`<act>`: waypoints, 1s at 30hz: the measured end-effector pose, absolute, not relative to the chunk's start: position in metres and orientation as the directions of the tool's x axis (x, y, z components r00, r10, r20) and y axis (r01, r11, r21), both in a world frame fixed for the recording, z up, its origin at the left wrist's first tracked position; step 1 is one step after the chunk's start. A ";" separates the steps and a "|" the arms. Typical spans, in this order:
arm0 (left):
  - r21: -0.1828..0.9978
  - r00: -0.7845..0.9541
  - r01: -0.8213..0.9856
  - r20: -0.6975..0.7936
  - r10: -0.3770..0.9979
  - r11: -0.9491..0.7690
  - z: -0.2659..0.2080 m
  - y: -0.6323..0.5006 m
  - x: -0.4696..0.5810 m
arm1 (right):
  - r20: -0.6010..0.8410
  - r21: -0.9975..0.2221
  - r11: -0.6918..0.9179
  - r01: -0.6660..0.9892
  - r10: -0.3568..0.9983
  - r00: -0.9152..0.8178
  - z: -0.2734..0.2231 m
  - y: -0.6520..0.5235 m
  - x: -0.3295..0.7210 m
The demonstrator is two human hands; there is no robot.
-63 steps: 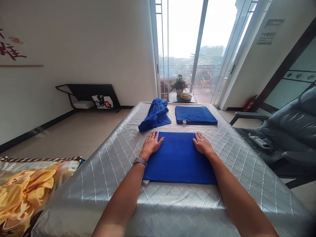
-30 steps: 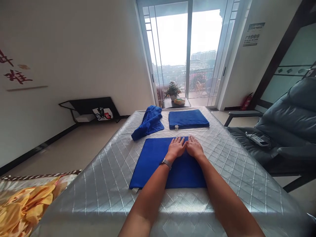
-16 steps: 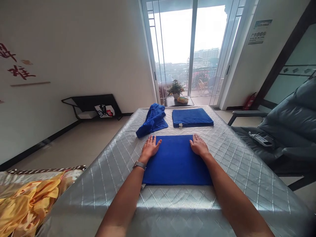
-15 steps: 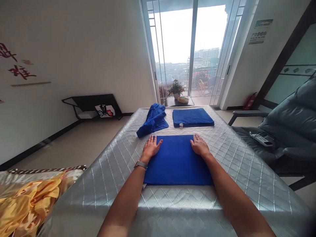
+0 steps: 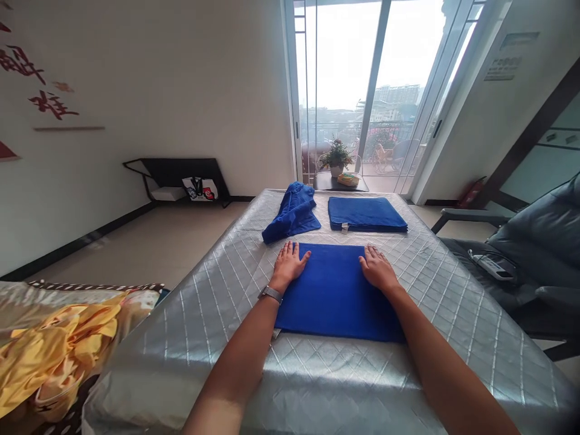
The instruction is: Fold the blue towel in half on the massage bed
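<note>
- Blue folded cloth (image 5: pixel 338 296) lies flat in front of me, on the near half of a silver quilted cover (image 5: pixel 217 302).
- My left hand (image 5: pixel 290 264) rests palm down on its far left corner, fingers stretched out, gripping nothing.
- My right hand (image 5: pixel 378 267) lies flat on the far right corner in the same way, loose, with the thumb pointing inward.
- A grey watch (image 5: pixel 270 294) sits on my left wrist.
- Beyond my left hand, near the cloth's far edge, there's a crumpled blue cloth (image 5: pixel 293 214).
- To the right of that, well apart from my fingers, I see a neat blue stack (image 5: pixel 368 214) with a white tag (image 5: pixel 345 228) at its front edge.
- Past the cover's far end, a potted plant (image 5: pixel 336 158) stands on a chair.
</note>
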State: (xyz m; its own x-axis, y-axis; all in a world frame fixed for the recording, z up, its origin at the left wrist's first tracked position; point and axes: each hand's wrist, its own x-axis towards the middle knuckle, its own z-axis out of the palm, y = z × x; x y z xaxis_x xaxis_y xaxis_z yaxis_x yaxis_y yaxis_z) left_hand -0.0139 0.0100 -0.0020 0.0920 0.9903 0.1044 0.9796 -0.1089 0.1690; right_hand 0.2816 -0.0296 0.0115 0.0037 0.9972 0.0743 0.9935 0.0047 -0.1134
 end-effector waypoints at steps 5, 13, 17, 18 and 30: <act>0.190 0.087 0.976 0.103 0.991 -0.105 0.003 0.006 -0.013 | -0.008 -0.116 -0.037 0.993 0.999 0.037 0.006 -0.031 0.282; 0.168 0.069 0.982 0.106 0.992 -0.087 0.001 0.009 -0.012 | -0.007 -0.124 -0.041 0.991 0.999 0.040 0.007 -0.031 0.283; 0.126 0.050 0.990 0.124 0.991 -0.066 0.002 0.008 -0.013 | -0.003 -0.145 -0.050 0.988 0.999 0.050 0.008 -0.033 0.281; 0.113 0.043 0.992 0.146 0.988 -0.060 0.003 0.006 -0.013 | -0.003 -0.156 -0.052 0.986 0.999 0.053 0.009 -0.034 0.280; 0.035 0.553 0.805 0.315 0.771 -0.592 0.015 -0.026 0.098 | 0.025 -0.249 -0.052 0.967 0.998 0.060 0.009 -0.037 0.277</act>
State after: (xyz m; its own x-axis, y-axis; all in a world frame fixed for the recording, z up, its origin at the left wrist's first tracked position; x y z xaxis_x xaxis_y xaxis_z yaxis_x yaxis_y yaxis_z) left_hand 0.0976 -0.0264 0.0146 0.5530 0.7713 0.3152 0.8053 -0.5919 0.0354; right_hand 0.2772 -0.0374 0.0094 0.0599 0.9979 0.0253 0.9671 -0.0517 -0.2491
